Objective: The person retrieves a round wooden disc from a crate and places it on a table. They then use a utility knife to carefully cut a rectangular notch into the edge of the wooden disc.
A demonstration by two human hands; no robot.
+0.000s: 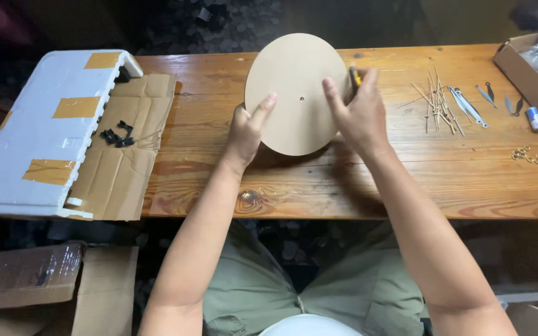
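Hands meet over the middle of a wooden table (356, 193), both on a round tan disc (294, 87) with a small hole at its centre. Disc is tilted up off the tabletop, lower edge near the wood, upper edge reaching past the table's far side. Left hand (247, 127) grips the disc's lower left rim, thumb laid across the face, fingers curled behind and out of sight. Right hand (359, 115) clasps the right rim, thumb on the face pointing toward the hole, fingers wrapped round the edge; a small yellow-and-black object (355, 76) shows at those fingers, too small to tell what it is. To the right, well apart from the disc, lies a loose heap of thin pale sticks (436, 102), then a few slim metal pieces (468, 107), then a cluster of small brass rings (526, 154) near the table's edge. Open cardboard box (530, 71) sits at the far right corner. On the left end, a flattened cardboard sheet (126, 155) carries a handful of small black parts (117, 135); a white foam slab (38, 137) patched with tan tape lies beside it.
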